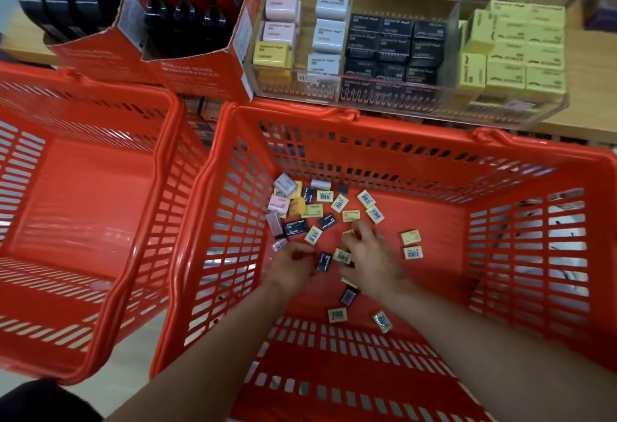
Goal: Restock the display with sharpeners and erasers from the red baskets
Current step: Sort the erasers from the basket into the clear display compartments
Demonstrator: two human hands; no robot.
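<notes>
Small boxed erasers (340, 203), yellow, black, pink and grey, lie scattered on the floor of the right red basket (334, 114). Both hands reach down among them. The left hand (293, 266) has its fingers curled under; whether its grip holds anything I cannot tell. The right hand (370, 254) curls its grip round a yellow eraser box (341, 255), with a black eraser box (324, 261) lying between the two hands. The left red basket (100, 221) stands beside it. Beyond, a clear acrylic display tray (447, 106) on the wooden shelf (587, 88) holds stacked erasers sorted by colour, next to a red cardboard box of sharpeners (197, 7).
</notes>
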